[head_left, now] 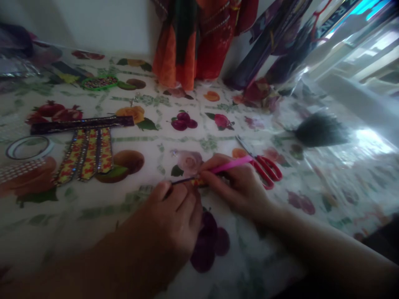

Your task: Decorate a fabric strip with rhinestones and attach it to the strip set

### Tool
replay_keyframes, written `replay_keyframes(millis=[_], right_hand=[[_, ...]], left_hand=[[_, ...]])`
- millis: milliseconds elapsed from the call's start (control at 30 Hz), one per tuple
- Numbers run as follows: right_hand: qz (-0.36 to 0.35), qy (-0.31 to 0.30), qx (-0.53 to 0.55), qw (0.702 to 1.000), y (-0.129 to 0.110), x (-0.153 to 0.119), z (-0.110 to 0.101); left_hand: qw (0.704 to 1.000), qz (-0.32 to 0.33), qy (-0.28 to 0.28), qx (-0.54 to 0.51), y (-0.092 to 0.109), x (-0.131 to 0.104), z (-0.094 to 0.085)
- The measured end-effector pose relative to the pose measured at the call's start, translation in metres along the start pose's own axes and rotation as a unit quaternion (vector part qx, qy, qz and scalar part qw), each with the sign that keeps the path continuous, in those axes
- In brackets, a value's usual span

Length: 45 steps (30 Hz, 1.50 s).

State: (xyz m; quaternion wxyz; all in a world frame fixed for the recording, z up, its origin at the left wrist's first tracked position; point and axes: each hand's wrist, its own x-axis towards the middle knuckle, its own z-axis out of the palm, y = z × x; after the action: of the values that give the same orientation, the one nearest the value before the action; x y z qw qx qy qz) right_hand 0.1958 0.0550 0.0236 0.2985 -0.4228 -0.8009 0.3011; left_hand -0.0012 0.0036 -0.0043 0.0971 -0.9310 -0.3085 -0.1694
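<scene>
My left hand (176,214) is closed on a small dark-edged strip (183,180), with a bit of yellow and red pattern showing between my two hands. Most of that strip is covered by fingers. A thin pink stick-like tool (232,164) is pinched in my right hand (230,178); its tip sits close to the strip, hidden by my fingertips. Just right of that hand, and partly behind it, lie scissors (269,171) with red handles. To the left, several yellow and red patterned strips (90,153) edged with shiny stones lie below a dark purple band (82,123).
A roll of white tape (29,148) and rows of stick-on stones (21,169) lie at the left. Further back stand a green dish (99,82) of small beads and dolls' dresses (190,45). Clear plastic (330,182) and a dark bristly bundle (321,129) cover the right side.
</scene>
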Motion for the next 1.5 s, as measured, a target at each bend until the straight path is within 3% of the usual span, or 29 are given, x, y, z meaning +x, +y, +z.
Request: replay_keyframes(millis=[467,733,1200,1333,1433,1500], right_hand=[[-0.043,-0.028,-0.042,0.998,-0.001,0.000,0.001],[0.037,0.041,0.045,0.997,0.002,0.002,-0.005],[0.026,0.048,0.037,0.998,-0.005,0.005,-0.016],[0.015,0.002,0.013,1.000,-0.008,0.015,-0.020],[0.016,0.009,0.024,1.000,-0.004,0.029,-0.011],[0.014,0.000,0.032,0.999,0.000,0.039,-0.001]], left_hand=[[1.000,0.006,0.002,0.002,0.000,0.001,-0.003],[1.000,0.000,-0.002,-0.003,0.001,-0.001,0.000],[1.000,-0.004,-0.010,0.007,0.002,0.000,-0.001],[1.000,-0.010,-0.017,0.005,0.003,-0.001,0.002],[1.000,-0.029,0.002,-0.008,0.003,-0.001,0.005],[1.000,-0.019,-0.019,-0.016,0.003,-0.001,0.003]])
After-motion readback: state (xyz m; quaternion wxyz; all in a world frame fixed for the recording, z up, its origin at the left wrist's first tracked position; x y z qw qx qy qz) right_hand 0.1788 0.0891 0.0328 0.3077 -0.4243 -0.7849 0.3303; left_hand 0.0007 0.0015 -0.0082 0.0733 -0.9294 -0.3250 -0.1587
